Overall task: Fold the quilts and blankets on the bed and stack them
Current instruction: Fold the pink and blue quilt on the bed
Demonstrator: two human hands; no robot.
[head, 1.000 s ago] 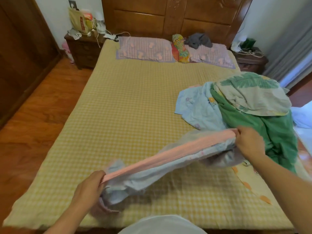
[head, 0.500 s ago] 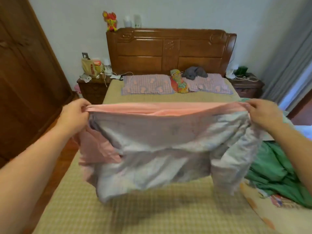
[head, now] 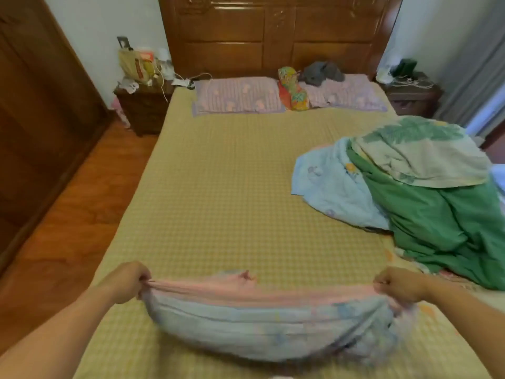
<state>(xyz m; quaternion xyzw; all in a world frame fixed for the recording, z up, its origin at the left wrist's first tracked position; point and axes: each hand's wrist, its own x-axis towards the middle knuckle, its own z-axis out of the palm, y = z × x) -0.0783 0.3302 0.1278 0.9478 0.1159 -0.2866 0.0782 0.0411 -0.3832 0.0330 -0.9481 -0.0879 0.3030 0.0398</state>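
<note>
pale blue quilt [head: 259, 324], pink edge, bunched

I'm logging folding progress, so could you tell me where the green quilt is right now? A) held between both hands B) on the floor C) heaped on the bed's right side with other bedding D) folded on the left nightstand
C: the green quilt lies crumpled on the right of the bed, while the left hand and right hand grip a pink-edged blanket.

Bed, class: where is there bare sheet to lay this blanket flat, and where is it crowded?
Free: the checked sheet between the pillows, the left edge and the held blanket. Crowded: the right side, under the heap of quilts.
</note>
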